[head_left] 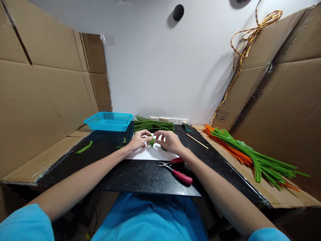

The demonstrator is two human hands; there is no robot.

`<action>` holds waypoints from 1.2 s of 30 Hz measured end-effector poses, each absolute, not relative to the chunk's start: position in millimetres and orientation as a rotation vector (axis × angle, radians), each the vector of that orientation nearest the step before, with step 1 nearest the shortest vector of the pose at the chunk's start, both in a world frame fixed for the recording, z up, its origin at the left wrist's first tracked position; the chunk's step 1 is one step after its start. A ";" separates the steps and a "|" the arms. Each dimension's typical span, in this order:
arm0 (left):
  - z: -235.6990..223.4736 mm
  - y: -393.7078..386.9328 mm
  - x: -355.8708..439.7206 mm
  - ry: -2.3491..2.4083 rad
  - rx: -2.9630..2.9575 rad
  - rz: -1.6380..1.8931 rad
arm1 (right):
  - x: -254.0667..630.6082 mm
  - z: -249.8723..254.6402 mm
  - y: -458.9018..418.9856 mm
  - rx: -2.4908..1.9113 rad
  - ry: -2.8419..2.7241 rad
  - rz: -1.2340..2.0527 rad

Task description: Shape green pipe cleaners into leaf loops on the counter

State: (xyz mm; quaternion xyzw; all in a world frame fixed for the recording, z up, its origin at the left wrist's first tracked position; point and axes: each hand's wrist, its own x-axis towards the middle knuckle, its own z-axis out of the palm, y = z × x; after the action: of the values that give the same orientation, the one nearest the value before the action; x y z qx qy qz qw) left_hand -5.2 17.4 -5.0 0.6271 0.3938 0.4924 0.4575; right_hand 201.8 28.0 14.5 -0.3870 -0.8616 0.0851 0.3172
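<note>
My left hand point(139, 140) and my right hand point(168, 141) meet over a white sheet point(150, 154) on the black table point(130, 174). Both pinch a small green pipe-cleaner piece point(151, 142) between their fingertips. Just behind the hands lies a bundle of green pipe cleaners point(153, 125). Red-handled pliers point(177, 170) rest on the table by my right forearm.
A blue plastic basket point(108, 121) stands at the back left. Green and orange pipe cleaners point(253, 155) lie on cardboard at the right. A thin wooden stick point(197, 141), green scraps point(84, 147) and cardboard walls on both sides surround the table.
</note>
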 end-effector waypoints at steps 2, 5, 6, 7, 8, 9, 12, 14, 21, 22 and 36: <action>-3.3 21.2 -6.8 1.005 1.493 1.301 | 207.0 17.0 30.8 -1.057 -2.234 0.204; -0.2 25.1 -11.6 1.079 1.449 1.399 | 219.6 21.5 36.9 -1.143 -2.234 0.155; 0.5 25.9 -13.4 1.105 1.442 1.424 | 224.2 22.7 39.2 -1.168 -2.252 0.162; 0.9 26.8 -15.2 1.133 1.435 1.446 | 228.5 23.8 41.3 -1.185 -2.276 0.184; 0.9 27.6 -16.9 1.162 1.427 1.466 | 232.3 24.4 43.1 -1.193 -2.303 0.217; 0.8 28.4 -18.5 1.194 1.413 1.484 | 235.3 24.8 44.5 -1.193 -2.338 0.259; -0.1 30.8 -22.3 1.281 1.342 1.537 | 239.2 24.1 46.0 -1.170 -2.465 0.386; -0.3 31.5 -24.2 1.298 1.323 1.546 | 238.4 23.2 45.1 -1.121 -2.543 0.472; 2.2 26.2 -23.0 1.292 1.522 1.362 | 230.8 19.7 40.8 -1.006 -2.596 0.501; 2.3 25.8 -22.0 1.281 1.554 1.339 | 229.9 19.1 40.0 -1.024 -2.574 0.495; -11.5 43.2 -28.9 1.374 1.698 1.557 | 250.4 0.4 63.5 -1.294 -2.380 0.063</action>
State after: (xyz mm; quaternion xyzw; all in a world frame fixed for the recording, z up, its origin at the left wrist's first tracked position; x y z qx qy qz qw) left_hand -28.9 43.2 -11.5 0.6165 0.4989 0.5651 0.2274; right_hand 250.4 63.5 0.4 -0.4664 -0.8579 0.0227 0.2144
